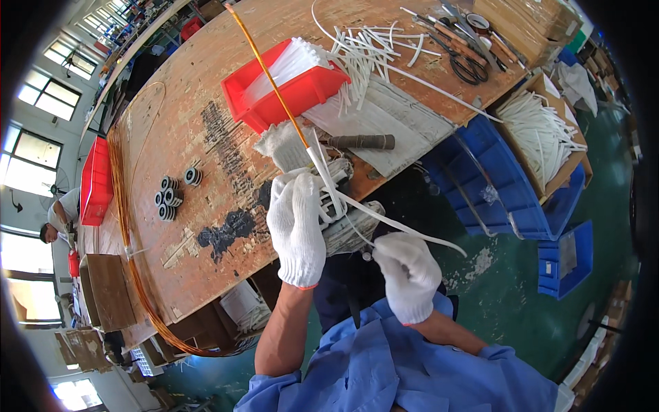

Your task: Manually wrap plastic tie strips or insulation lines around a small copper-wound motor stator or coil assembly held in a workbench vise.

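My left hand (296,230), in a white knit glove, is closed at the table edge around a white sleeve (320,163). Out of that sleeve a copper-coloured wire (269,74) rises up and away across the table. My right hand (408,273), gloved the same way, is pinched on a thin white strand (358,232) that runs back towards the sleeve. A longer white tube (419,234) curves off to the right above the right hand. Behind the left hand a dark wrapped handle (362,141) lies on the table. My fingers partly hide the gripped parts.
A red bin (250,110) holds white strips, with loose white tubes (371,51) beside it. Scissors (468,67) and other tools lie far right. Several dark rings (167,196) and a copper wire coil (122,206) are left. A carton of white tubes (539,134) stands right.
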Tool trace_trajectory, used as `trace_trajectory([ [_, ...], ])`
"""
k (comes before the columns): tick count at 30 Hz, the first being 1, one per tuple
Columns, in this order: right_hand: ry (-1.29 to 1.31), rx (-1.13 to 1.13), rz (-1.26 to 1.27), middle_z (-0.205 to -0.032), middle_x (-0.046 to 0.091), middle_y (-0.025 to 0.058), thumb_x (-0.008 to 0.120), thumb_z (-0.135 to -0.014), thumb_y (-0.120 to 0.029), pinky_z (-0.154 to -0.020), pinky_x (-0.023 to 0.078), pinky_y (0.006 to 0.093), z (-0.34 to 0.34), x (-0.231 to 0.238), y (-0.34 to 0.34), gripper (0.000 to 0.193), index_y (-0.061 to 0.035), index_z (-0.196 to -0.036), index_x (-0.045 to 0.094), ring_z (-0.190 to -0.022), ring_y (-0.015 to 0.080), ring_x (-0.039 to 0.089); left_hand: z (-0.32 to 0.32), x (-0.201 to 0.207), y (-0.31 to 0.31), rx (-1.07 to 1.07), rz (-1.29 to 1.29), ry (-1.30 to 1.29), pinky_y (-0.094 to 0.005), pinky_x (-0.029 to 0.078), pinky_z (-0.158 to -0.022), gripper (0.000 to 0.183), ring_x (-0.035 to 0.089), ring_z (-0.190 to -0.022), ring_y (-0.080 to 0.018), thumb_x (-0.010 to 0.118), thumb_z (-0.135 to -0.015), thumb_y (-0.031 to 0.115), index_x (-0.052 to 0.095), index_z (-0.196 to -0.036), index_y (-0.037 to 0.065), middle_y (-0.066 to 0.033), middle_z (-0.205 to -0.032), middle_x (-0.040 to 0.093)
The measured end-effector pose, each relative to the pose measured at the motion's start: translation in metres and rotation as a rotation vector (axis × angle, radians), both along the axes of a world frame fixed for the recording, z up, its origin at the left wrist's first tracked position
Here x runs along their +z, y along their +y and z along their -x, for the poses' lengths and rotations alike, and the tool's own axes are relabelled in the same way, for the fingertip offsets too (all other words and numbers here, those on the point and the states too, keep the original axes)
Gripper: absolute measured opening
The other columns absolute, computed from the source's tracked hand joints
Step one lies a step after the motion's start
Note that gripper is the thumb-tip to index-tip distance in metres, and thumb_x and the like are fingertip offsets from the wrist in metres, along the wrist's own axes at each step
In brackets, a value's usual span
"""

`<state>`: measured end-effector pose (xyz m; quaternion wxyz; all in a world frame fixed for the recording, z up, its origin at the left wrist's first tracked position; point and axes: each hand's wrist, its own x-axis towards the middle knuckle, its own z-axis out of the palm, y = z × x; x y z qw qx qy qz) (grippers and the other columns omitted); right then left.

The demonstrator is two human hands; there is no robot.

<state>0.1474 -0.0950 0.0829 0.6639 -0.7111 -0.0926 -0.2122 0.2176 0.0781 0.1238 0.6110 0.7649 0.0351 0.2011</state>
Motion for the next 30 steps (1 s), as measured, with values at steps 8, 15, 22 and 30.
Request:
trace_trajectory([
  [8,0.19,0.2,-0.762,-0.117,0.074,0.015,0.075,-0.093,0.014,-0.084,0.06,0.03,-0.037,-0.009,-0.01,0.023,0.0009,-0.111,0.076,-0.094,0.0173,0.073,0.004,0.015,-0.003,-0.043,0.168,0.152,-0.026,0.054,-0.081,0.044,0.068,-0.089,-0.0128,0.053,-0.113,0.03,0.074,-0.119,-0.008,-0.0086,-0.108,0.07],
  [15,-0.39,0.037,-0.173,-0.104,0.072,0.0171,0.07,-0.09,0.017,-0.073,0.06,0.0391,-0.012,0.042,-0.033,0.032,-0.0009,-0.116,0.068,-0.083,0.0299,0.071,0.006,0.02,-0.001,-0.063,0.096,0.133,-0.0284,0.054,-0.092,0.046,0.067,-0.102,-0.017,0.047,-0.11,0.027,0.075,-0.118,-0.009,-0.0117,-0.121,0.067],
  [22,-0.432,-0.111,0.116,-0.104,0.077,0.0107,0.075,-0.076,0.016,-0.08,0.059,0.037,-0.044,0.053,-0.022,0.036,-0.003,-0.106,0.08,-0.09,0.0286,0.072,0.0,0.018,0.001,-0.078,0.355,0.116,-0.0286,0.056,-0.083,0.037,0.068,-0.09,-0.0125,0.054,-0.114,0.028,0.07,-0.128,-0.002,-0.0095,-0.11,0.074],
  [30,-0.12,0.042,-0.091,-0.11,0.077,0.0143,0.074,-0.091,0.014,-0.08,0.062,0.0328,-0.008,0.02,-0.006,0.027,-0.0005,-0.113,0.076,-0.092,0.0224,0.075,-0.01,0.028,0.004,-0.014,0.235,0.209,-0.0278,0.057,-0.072,0.034,0.07,-0.077,-0.0126,0.06,-0.111,0.025,0.076,-0.115,-0.005,-0.0072,-0.094,0.074],
])
